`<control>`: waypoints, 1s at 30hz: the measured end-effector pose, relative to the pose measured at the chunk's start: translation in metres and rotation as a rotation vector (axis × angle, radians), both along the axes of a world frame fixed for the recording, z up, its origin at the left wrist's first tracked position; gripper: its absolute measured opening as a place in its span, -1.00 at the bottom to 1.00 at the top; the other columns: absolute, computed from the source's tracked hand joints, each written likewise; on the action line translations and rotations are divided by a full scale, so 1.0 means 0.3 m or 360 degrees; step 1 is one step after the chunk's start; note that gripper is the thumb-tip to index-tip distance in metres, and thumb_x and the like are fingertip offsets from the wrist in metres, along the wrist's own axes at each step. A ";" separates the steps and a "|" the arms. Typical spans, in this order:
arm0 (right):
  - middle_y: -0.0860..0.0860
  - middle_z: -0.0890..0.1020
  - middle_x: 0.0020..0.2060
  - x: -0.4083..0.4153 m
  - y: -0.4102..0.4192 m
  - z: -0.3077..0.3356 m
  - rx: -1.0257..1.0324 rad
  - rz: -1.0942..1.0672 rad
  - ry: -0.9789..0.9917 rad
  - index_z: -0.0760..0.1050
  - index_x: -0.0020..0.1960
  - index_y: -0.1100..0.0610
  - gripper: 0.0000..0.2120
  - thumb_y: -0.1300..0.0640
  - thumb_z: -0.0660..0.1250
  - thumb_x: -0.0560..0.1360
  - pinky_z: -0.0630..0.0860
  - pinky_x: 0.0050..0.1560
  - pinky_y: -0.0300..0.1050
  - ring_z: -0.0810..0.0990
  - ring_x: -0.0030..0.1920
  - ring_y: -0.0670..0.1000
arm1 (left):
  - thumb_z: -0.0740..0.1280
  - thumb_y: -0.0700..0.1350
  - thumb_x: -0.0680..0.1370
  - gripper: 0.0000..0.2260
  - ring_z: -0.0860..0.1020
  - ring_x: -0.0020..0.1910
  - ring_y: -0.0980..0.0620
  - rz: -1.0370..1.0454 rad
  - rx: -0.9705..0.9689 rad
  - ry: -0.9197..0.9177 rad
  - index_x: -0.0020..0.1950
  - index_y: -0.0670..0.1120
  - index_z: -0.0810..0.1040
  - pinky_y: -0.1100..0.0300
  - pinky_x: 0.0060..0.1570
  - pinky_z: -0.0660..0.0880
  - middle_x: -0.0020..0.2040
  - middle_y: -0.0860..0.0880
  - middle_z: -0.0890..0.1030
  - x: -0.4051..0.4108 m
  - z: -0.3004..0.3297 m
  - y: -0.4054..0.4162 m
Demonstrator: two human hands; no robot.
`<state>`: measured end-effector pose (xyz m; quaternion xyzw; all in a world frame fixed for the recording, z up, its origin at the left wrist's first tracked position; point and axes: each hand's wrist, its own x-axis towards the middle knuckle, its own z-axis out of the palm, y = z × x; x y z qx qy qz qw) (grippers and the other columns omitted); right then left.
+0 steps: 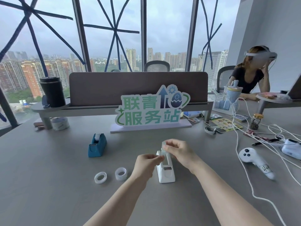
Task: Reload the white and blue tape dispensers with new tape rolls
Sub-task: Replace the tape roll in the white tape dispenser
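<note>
- The white tape dispenser (165,168) stands on the grey table (48,185) just below the picture's middle, at about 6 o'clock. It is a smooth white wedge with a small dark cutter strip near its low end. Its long axis runs near to far: the low cutter end points toward the wearer, and the taller end lies away, under the hands.
- The left hand (145,165) is at 9 o'clock of the dispenser, its fingertips pinched together on what seems to be the free end of the tape; the blur makes this uncertain.
- The right hand (177,151) is at 1 o'clock of the dispenser, fingers curled round a clear tape roll (164,146) held upright over the dispenser's far end.
- Two spare rolls lie flat at 9 o'clock of the dispenser: a thicker clear roll (121,173) nearer it, and a thin clear roll (100,177) further left.
- The blue tape dispenser (97,145) stands at 10 o'clock, further off, with a whitish roll seated in it. Its low end also faces the wearer, and its axis tilts slightly right as it goes away.
- Beyond, at 12 o'clock, a green-lettered sign (152,110) stands before a brown desk divider (138,87).
- At 3 o'clock lies a white handheld controller (251,158) among white cables (241,176).
</note>
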<state>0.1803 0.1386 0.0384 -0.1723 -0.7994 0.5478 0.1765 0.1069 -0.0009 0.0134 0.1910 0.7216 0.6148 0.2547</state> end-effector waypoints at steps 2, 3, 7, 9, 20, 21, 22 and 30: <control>-0.10 0.53 -0.26 -0.002 0.014 -0.002 0.0073 0.0067 -0.0031 0.56 0.22 -0.04 -0.75 0.06 0.34 0.54 0.33 -0.22 -0.33 0.48 -0.40 -0.28 | 0.47 -0.05 0.41 -0.84 0.24 -0.47 0.07 0.0004 0.0007 -0.0054 -0.27 -0.11 0.60 0.27 -0.51 0.15 -0.32 -0.04 0.43 -0.001 -0.002 0.010; -0.10 0.52 -0.26 -0.004 0.021 -0.002 0.0097 0.0096 -0.0039 0.55 0.24 -0.07 -0.73 0.07 0.33 0.55 0.34 -0.21 -0.32 0.48 -0.38 -0.27 | 0.46 -0.07 0.41 -0.86 0.25 -0.48 0.08 0.0000 0.0002 -0.0073 -0.29 -0.08 0.58 0.28 -0.51 0.16 -0.35 0.00 0.44 0.000 -0.002 0.015; -0.09 0.53 -0.20 -0.029 0.048 -0.007 0.0188 0.0135 -0.0051 0.58 0.15 -0.07 -0.80 0.11 0.34 0.54 0.41 -0.02 -0.21 0.48 -0.22 -0.15 | 0.46 -0.10 0.39 -0.86 0.28 -0.48 0.08 0.0039 -0.0024 -0.0098 -0.33 -0.07 0.55 0.29 -0.51 0.18 -0.41 0.05 0.43 0.004 -0.001 0.034; -0.09 0.52 -0.17 -0.046 0.065 -0.015 0.0253 0.0169 -0.0091 0.57 0.13 -0.06 -0.81 0.12 0.34 0.54 0.41 0.01 -0.18 0.48 -0.18 -0.14 | 0.45 -0.12 0.38 -0.87 0.27 -0.48 0.07 0.0065 -0.0035 -0.0104 -0.33 -0.08 0.55 0.29 -0.52 0.17 -0.41 0.03 0.42 -0.001 -0.002 0.043; -0.10 0.53 -0.03 -0.093 0.133 -0.059 0.0428 0.0302 -0.0296 0.56 0.24 -0.04 -0.73 0.09 0.36 0.54 0.34 0.13 -0.24 0.48 -0.01 -0.11 | 0.44 -0.18 0.39 -0.88 0.26 -0.57 0.12 0.0082 -0.0095 -0.0102 -0.32 -0.12 0.55 0.27 -0.51 0.18 -0.61 0.12 0.33 0.005 -0.009 0.073; -0.13 0.51 -0.05 -0.094 0.136 -0.058 0.0438 0.0309 -0.0301 0.56 0.24 -0.04 -0.73 0.09 0.36 0.54 0.34 0.12 -0.24 0.47 -0.05 -0.13 | 0.43 -0.19 0.39 -0.88 0.26 -0.58 0.12 0.0077 -0.0093 -0.0096 -0.33 -0.12 0.54 0.27 -0.51 0.19 -0.65 0.13 0.32 0.008 -0.006 0.074; -0.15 0.50 -0.07 -0.095 0.138 -0.057 0.0458 0.0315 -0.0310 0.56 0.24 -0.04 -0.73 0.08 0.36 0.54 0.34 0.11 -0.24 0.47 -0.08 -0.16 | 0.43 -0.19 0.39 -0.86 0.27 -0.60 0.13 0.0073 -0.0086 -0.0095 -0.36 -0.12 0.53 0.27 -0.51 0.19 -0.67 0.12 0.31 0.012 -0.004 0.075; -0.14 0.52 -0.04 -0.091 0.128 -0.061 0.0556 0.0296 -0.0277 0.55 0.25 -0.05 -0.72 0.07 0.35 0.55 0.33 -0.04 -0.31 0.41 -0.26 -0.24 | 0.42 -0.18 0.39 -0.91 0.29 -0.68 0.19 0.0091 -0.0039 -0.0087 -0.30 -0.14 0.57 0.27 -0.49 0.21 -0.68 0.13 0.35 0.028 -0.010 0.063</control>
